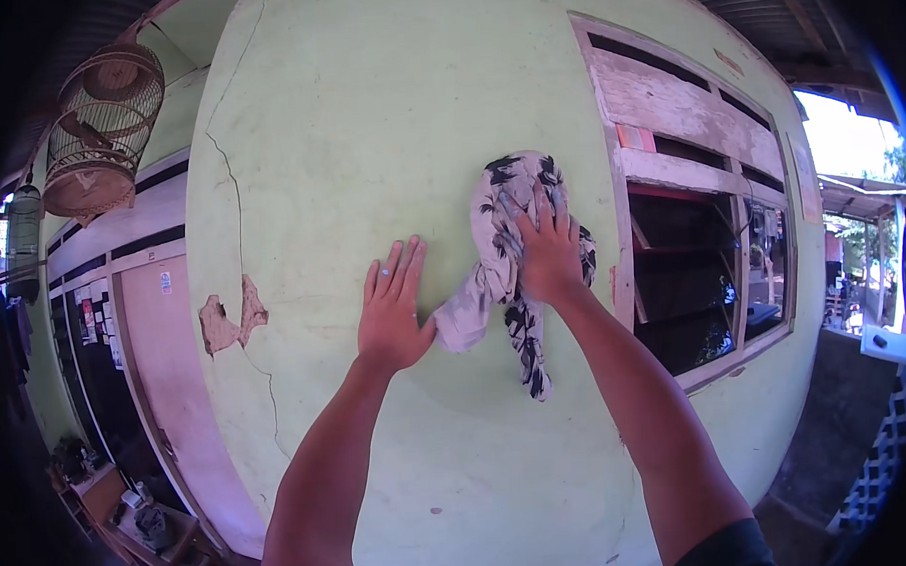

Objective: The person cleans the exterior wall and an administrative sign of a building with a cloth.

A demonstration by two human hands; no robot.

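A pale cloth with black leaf-like prints point(487, 227) lies bunched against the light green wall point(368, 136), its loose ends hanging below. My right hand point(550, 252) holds it there, palm down on the fabric with the fingers pointing up and slightly apart. To the left, my left hand point(393, 315) rests flat on the bare wall, fingers stretched upward and thumb out toward a drooping fold of the cloth. It holds nothing.
Right of the cloth is a window with a worn wooden frame point(619, 247). A long crack runs down the wall past chipped plaster point(233, 316). At left are a hanging birdcage point(105, 125), a pink door point(181, 342) and a small cluttered table point(173, 552).
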